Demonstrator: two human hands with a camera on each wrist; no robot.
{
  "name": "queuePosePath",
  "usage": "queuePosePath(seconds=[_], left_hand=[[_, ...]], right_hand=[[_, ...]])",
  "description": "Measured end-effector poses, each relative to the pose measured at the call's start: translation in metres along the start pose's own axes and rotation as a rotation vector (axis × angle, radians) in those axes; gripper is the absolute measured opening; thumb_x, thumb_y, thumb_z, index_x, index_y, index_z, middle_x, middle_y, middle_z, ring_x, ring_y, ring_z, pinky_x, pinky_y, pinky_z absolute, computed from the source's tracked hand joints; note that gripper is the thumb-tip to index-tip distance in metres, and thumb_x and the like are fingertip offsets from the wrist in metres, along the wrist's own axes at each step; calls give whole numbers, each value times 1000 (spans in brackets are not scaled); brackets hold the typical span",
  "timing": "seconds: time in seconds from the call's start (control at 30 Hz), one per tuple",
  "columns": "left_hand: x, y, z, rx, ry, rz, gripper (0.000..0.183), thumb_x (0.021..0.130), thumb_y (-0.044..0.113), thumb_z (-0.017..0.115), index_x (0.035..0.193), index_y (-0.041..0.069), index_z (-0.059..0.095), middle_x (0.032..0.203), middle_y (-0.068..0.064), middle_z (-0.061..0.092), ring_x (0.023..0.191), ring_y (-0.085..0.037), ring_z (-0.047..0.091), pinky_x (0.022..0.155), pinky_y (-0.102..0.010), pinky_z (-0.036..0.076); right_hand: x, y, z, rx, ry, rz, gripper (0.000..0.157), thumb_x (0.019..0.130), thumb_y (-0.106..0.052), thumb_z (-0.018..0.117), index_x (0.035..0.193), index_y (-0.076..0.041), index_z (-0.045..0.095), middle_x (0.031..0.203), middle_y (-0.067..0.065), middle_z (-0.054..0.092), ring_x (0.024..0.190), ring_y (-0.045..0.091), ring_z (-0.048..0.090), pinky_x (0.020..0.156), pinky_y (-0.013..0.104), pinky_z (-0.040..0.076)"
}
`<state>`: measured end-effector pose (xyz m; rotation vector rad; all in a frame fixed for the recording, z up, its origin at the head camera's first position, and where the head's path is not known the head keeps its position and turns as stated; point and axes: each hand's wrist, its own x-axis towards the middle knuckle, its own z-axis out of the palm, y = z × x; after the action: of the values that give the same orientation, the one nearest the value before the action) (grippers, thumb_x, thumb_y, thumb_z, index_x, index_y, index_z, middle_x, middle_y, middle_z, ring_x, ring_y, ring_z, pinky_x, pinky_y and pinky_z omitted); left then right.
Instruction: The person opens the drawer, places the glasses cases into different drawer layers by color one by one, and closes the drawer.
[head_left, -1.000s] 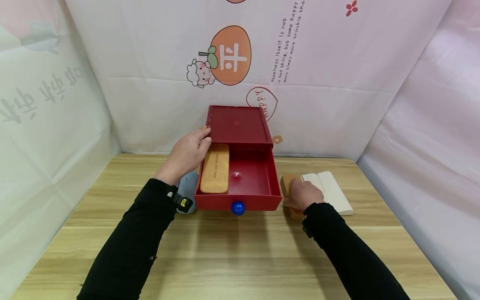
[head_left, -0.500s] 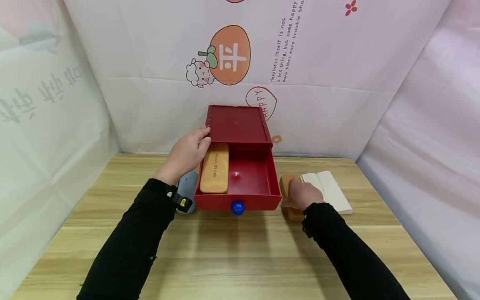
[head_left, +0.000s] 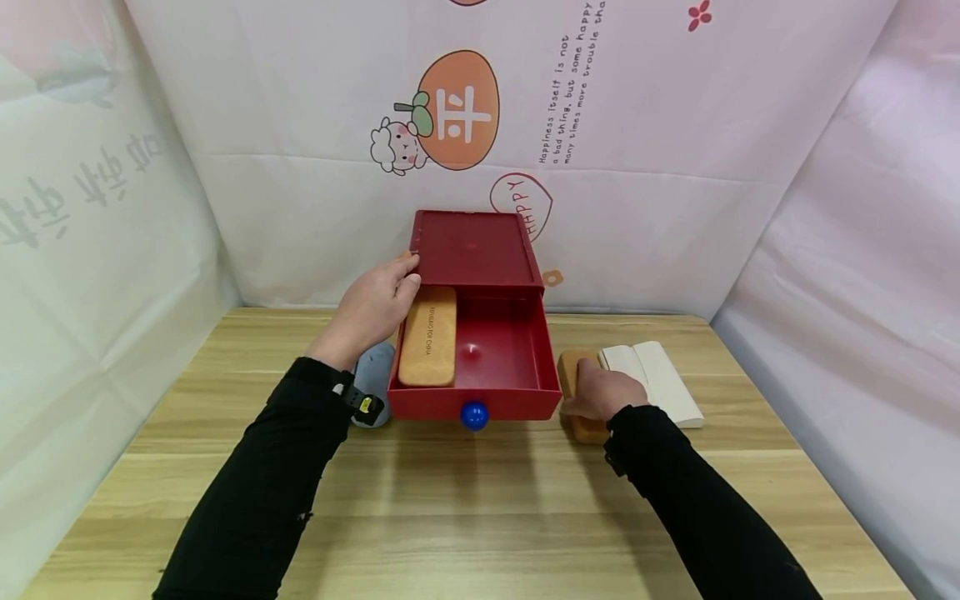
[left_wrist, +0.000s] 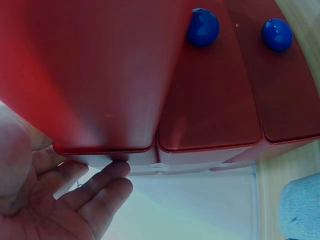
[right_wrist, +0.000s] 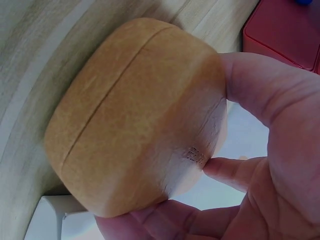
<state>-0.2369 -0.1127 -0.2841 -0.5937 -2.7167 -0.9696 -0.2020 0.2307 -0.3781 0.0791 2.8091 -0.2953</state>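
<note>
A red drawer cabinet (head_left: 474,246) stands at the back of the table, its top drawer (head_left: 506,342) pulled out by a blue knob's side. My left hand (head_left: 371,308) touches the cabinet's left side, fingers mostly straight in the left wrist view along the red edge. A tan glasses case (head_left: 427,337) with small print lies in the left of the drawer. Right of the cabinet, my right hand (head_left: 606,392) grips a second tan glasses case (right_wrist: 125,110) on its long edges, thumb on one side and fingers on the other. The seam of this case faces the right wrist camera.
A white flapped case (head_left: 660,383) lies just right of my right hand. A grey-blue rounded case (head_left: 373,383) sits left of the cabinet, partly behind my left wrist. Lower drawers with blue knobs (left_wrist: 276,35) are shut. Printed white cloth (head_left: 300,208) walls the wooden table (head_left: 465,517).
</note>
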Motion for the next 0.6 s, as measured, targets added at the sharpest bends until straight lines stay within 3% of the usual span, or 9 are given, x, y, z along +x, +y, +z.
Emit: queuePosePath(seconds=[0.23, 0.43, 0.6], left_hand=[[0, -1, 0, -1, 1, -5, 55, 104, 34, 36, 151, 5, 37, 159, -8, 32, 144, -21, 27, 117, -43, 27], [0, 0, 0, -4, 1, -6, 55, 104, 35, 36, 151, 5, 37, 159, -8, 32, 144, -20, 27, 117, -43, 27], [0, -1, -1, -4, -1, -9, 55, 104, 34, 36, 151, 6, 37, 159, -8, 32, 144, -20, 27, 117, -43, 27]], right_hand=[[0, -1, 0, -7, -20, 10, 69, 79, -40, 73, 129, -3, 44, 82, 9, 61, 71, 26, 57, 60, 38, 48], [2, 2, 0, -10, -12, 22, 78, 79, -44, 72, 137, -2, 40, 92, 11, 61, 74, 26, 57, 62, 38, 49], [5, 5, 0, -4, 8, 18, 76, 78, -47, 71, 134, -4, 42, 93, 10, 61, 74, 26, 57, 61, 39, 48]])
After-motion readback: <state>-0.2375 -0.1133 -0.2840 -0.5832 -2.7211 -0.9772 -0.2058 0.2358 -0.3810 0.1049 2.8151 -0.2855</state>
